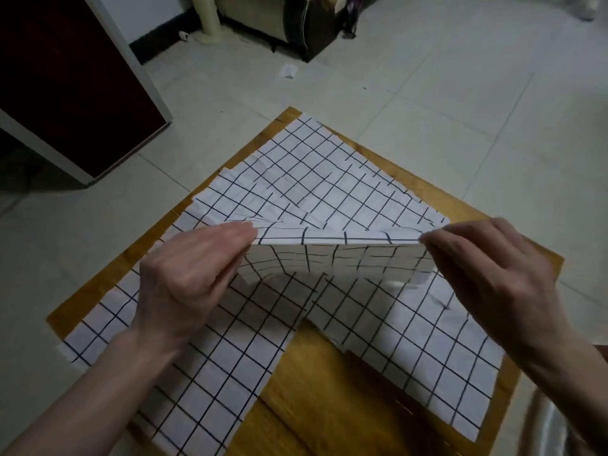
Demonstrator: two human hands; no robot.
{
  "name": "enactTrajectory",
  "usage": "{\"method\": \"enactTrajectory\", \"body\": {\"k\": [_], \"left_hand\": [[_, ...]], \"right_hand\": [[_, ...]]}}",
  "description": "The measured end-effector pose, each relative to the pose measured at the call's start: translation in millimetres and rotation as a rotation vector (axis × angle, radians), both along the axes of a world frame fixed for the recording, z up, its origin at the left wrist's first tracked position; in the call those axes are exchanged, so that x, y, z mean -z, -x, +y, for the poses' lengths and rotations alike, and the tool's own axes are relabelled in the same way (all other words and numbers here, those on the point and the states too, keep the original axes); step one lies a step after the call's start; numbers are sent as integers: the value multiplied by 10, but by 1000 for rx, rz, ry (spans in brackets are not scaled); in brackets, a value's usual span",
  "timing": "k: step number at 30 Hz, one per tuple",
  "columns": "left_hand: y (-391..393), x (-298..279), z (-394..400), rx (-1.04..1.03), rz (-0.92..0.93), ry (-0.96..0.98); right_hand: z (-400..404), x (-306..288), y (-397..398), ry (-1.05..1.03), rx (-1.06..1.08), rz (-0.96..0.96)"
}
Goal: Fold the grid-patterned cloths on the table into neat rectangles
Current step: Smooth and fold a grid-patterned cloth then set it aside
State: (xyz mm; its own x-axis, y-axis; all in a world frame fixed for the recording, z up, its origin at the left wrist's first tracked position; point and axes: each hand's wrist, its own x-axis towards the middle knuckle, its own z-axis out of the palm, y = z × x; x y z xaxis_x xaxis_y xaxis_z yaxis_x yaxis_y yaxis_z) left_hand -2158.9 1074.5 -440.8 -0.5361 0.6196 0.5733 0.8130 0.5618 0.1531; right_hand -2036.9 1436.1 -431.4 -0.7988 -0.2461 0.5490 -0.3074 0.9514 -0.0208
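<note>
White cloths with a dark grid lie over a wooden table (pixel 332 403). A spread stack of cloths (pixel 316 172) covers the far half, its edges fanned out. One folded cloth (pixel 335 255) is lifted above the middle, its top fold stretched taut between my hands. My left hand (pixel 190 278) pinches its left end and my right hand (pixel 493 274) pinches its right end. The cloth's doubled layers hang down below the fold. Beneath it, more grid cloth (pixel 204 350) lies flat at the left and another part (pixel 437 353) at the right.
The table stands on a pale tiled floor (pixel 427 103). A dark red cabinet with a grey frame (pixel 82 87) is at the far left. Dark furniture (pixel 306 24) stands at the back. A shiny chair part (pixel 556 426) shows at the bottom right.
</note>
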Motion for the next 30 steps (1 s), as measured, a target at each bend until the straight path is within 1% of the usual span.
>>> {"method": "enactTrajectory", "body": {"k": [2, 5, 9, 15, 19, 24, 27, 30], "left_hand": [[-122, 80, -54, 7, -17, -2], [-368, 275, -143, 10, -65, 13], [-694, 627, -259, 19, -163, 64], [-1068, 1069, -371, 21, -321, 217], [-1243, 1241, -377, -27, -391, 321], [-1413, 1367, -347, -70, -501, 399], [-1525, 1433, -305, -108, -499, 436], [-1685, 1453, -229, -183, -470, 495]], "right_hand": [[-46, 100, -157, 10, -31, 9], [-117, 359, -429, 48, -66, -53], [-212, 768, -752, 60, -11, -201], [-329, 1214, -1036, 28, 79, -391], [-401, 1318, -1147, 8, 177, -487], [-454, 1392, -1226, -5, 254, -556], [-508, 1466, -1302, 3, 308, -587], [-653, 1453, -1383, 76, 404, -621]]}}
